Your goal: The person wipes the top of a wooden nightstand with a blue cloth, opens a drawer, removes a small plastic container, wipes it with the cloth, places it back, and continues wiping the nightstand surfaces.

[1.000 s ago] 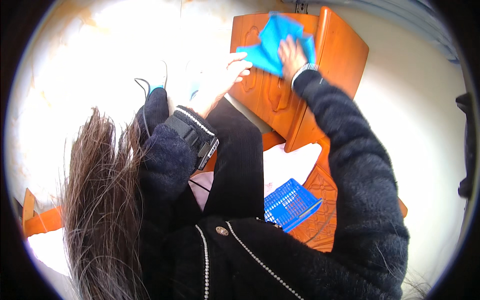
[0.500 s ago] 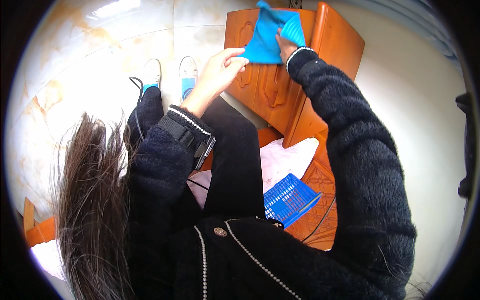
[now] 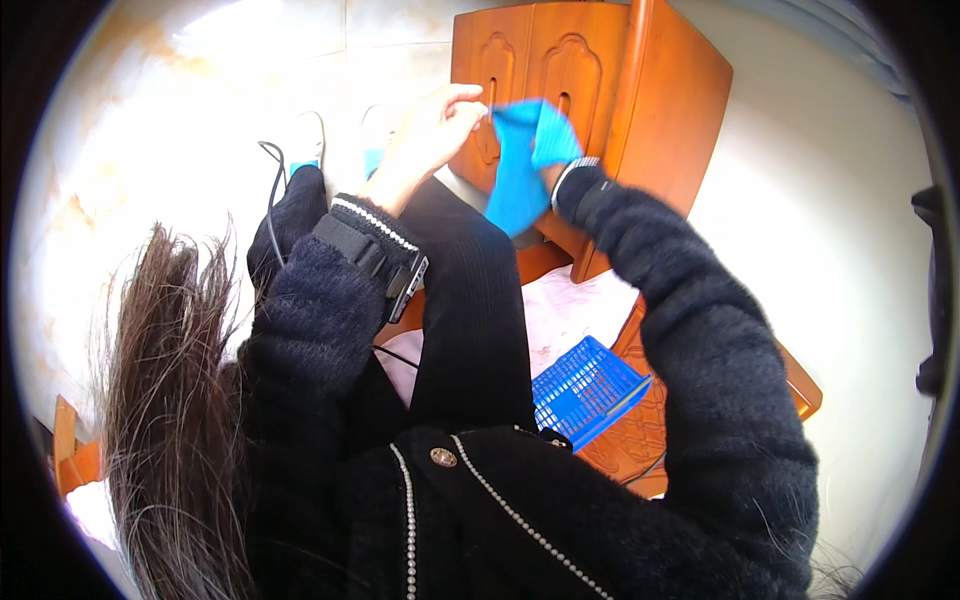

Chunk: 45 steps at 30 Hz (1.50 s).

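Note:
A blue cloth [image 3: 517, 165] with a ribbed part hangs in front of the wooden cabinet, its lower end above my right knee. My left hand [image 3: 437, 130] is closed, thumb and finger pinching the cloth's left corner. At the other side my right hand [image 3: 551, 177] holds the cloth; the ribbed part covers most of this hand, so its fingers are hidden. Motion smears the cloth and the right hand a little. A dark strap with a small device [image 3: 405, 290] is on my left wrist.
The orange-brown wooden cabinet [image 3: 660, 130] with carved fronts stands ahead, right of centre. A blue plastic basket [image 3: 590, 390] lies on a carved wooden seat [image 3: 620, 455] at my right, beside pale pink fabric [image 3: 570, 310]. A dark cable [image 3: 272, 190] hangs by my left leg.
My right hand has come down and nearer with the blue cloth, which now hangs below the hands instead of spreading upward. The left hand stays nearly in place.

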Each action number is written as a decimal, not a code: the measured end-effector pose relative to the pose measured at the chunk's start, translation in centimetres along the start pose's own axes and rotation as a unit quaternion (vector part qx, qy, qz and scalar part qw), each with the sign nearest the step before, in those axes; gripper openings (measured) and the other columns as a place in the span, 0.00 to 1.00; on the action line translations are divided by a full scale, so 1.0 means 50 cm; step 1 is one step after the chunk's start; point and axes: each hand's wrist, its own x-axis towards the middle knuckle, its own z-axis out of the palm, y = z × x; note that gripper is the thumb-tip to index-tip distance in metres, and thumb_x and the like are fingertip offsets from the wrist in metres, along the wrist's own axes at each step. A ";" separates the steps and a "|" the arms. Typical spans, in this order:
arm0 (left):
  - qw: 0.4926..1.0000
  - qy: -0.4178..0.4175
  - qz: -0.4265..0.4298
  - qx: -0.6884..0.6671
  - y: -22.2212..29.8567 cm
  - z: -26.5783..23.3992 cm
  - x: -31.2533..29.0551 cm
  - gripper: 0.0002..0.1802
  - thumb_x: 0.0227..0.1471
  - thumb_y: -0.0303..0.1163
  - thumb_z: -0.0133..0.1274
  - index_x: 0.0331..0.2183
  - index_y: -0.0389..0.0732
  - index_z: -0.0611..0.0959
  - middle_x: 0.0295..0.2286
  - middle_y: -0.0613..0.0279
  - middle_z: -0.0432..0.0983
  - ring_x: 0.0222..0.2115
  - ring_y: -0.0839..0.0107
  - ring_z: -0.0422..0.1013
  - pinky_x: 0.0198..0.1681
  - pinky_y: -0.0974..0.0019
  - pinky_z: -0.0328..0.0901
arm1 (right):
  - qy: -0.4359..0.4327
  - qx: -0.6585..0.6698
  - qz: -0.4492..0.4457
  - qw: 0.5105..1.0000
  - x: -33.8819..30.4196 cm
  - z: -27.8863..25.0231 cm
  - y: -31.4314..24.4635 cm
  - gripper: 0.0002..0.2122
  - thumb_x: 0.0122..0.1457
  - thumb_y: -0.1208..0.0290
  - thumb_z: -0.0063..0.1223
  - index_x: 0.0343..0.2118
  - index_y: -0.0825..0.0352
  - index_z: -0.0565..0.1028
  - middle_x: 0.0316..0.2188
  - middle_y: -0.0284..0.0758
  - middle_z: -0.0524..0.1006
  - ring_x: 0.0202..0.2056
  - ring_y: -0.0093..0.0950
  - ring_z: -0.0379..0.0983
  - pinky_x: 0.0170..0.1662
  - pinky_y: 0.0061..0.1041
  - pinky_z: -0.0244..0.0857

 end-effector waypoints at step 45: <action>0.969 -0.056 -0.194 -0.144 -0.106 0.284 0.214 0.31 0.57 0.61 0.45 0.42 0.40 0.73 0.34 0.65 0.67 0.35 0.73 0.66 0.43 0.66 0.66 | 0.370 -0.479 -0.263 0.751 -0.057 -0.203 -0.086 0.12 0.62 0.64 0.43 0.30 0.70 0.66 0.28 0.48 0.71 0.33 0.50 0.68 0.37 0.46 0.62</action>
